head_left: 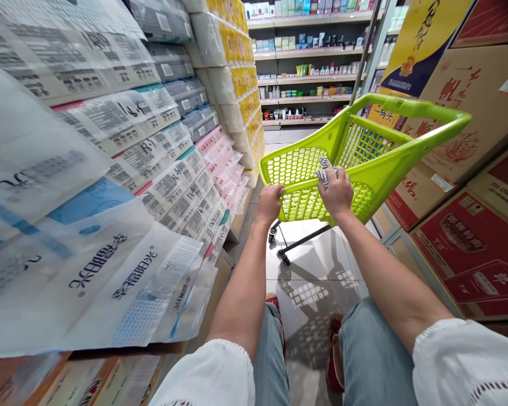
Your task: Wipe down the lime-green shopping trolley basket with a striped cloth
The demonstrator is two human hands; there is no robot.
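A lime-green plastic shopping cart (381, 175) stands in the aisle before me, its handle toward the upper right. My left hand (270, 203) is closed over the rim at the near left corner of its basket. Bunched in my right hand (337, 194) is a grey-and-white striped cloth (324, 171), which sits at the basket's near side rim, left of the middle. The fingertips of both hands are partly hidden behind the rim. Through the mesh of the basket I see no goods.
Stacked plastic-wrapped packs (152, 141) with handwritten numbers line the left side, with yellow-and-white packs (232, 73) beyond. Red and brown cartons (465, 248) are piled on the right. Shelves (309, 53) of small bottles and boxes stand at the back. Pale tiles (317, 265) cover the floor.
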